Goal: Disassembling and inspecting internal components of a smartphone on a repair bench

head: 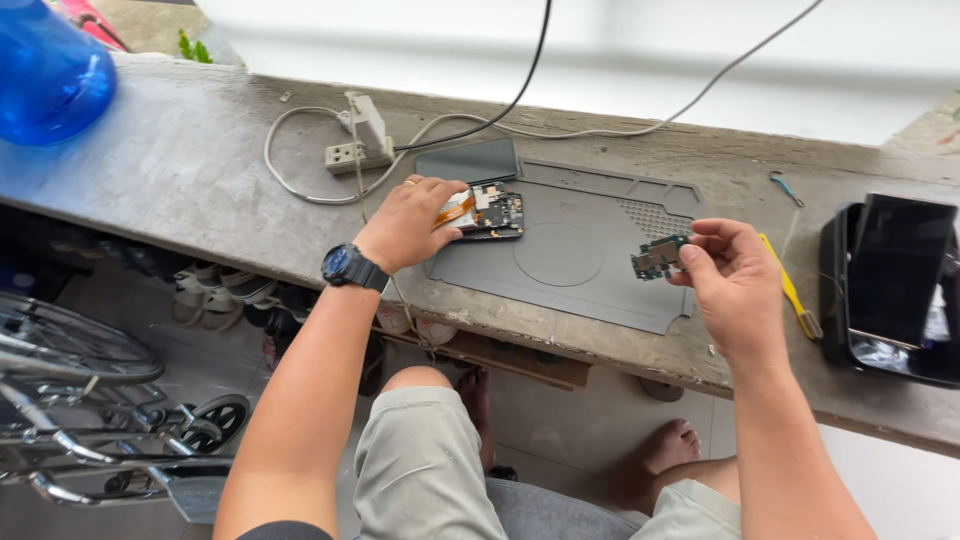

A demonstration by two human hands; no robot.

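My left hand (408, 222), with a black watch on its wrist, rests on an opened phone body (490, 211) that lies at the left end of a grey work mat (580, 250); its fingers press on an orange flex strip (452, 210). My right hand (735, 280) is raised over the mat's right edge and pinches a small green circuit board (657, 257) between thumb and fingers. A dark phone screen panel (468, 160) lies flat at the mat's top left corner.
A white power strip (362, 135) with cables sits behind the mat on the concrete ledge (180, 170). A yellow-handled tool (790, 290) lies to the right, beside a black tray (835, 290) holding a dark phone. A blue jug (45, 70) stands far left. A wheelchair (90, 400) is below left.
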